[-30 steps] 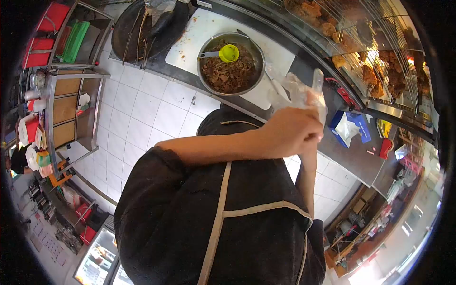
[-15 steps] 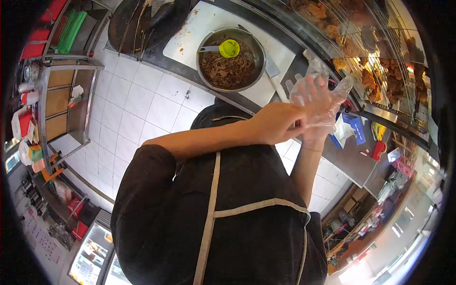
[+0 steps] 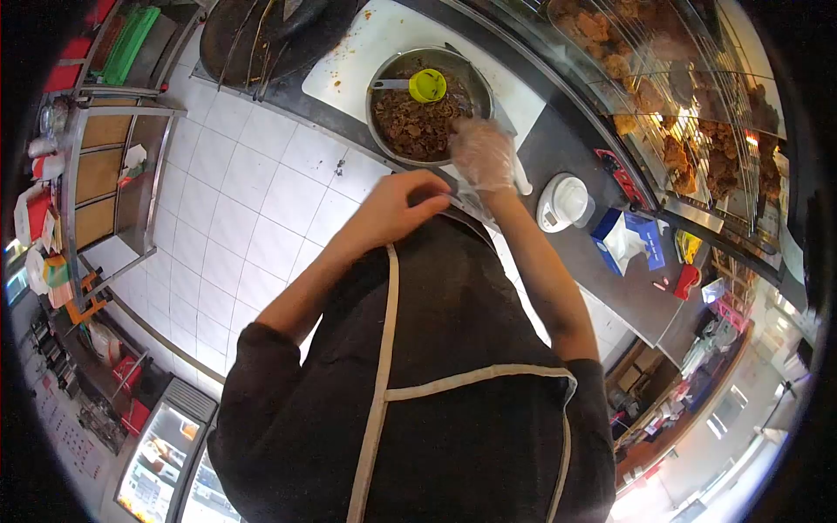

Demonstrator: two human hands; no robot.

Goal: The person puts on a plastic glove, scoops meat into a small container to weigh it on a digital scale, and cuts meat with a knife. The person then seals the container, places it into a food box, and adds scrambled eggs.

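- My bare left hand (image 3: 397, 207) curls loosely near the desk's (image 3: 571, 139) near edge; I can't tell its grip.
- My gloved right hand (image 3: 484, 155), grip blurred, overlaps the bowl's (image 3: 476, 91) near-right rim; best keep bare fingers out.
- Brown food (image 3: 410, 126) lies left of its fingertips, beneath the yellow scoop (image 3: 427, 85).

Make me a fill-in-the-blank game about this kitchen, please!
The round, silvery metal bowl sits on a flat board coloured ____.
The yellow cup with a grey handle lies ____ the bowl.
The person's ____ hand wears a clear plastic glove.
The open cardboard box on the dark counter is mostly ____.

Missing words: white; inside; right; blue.
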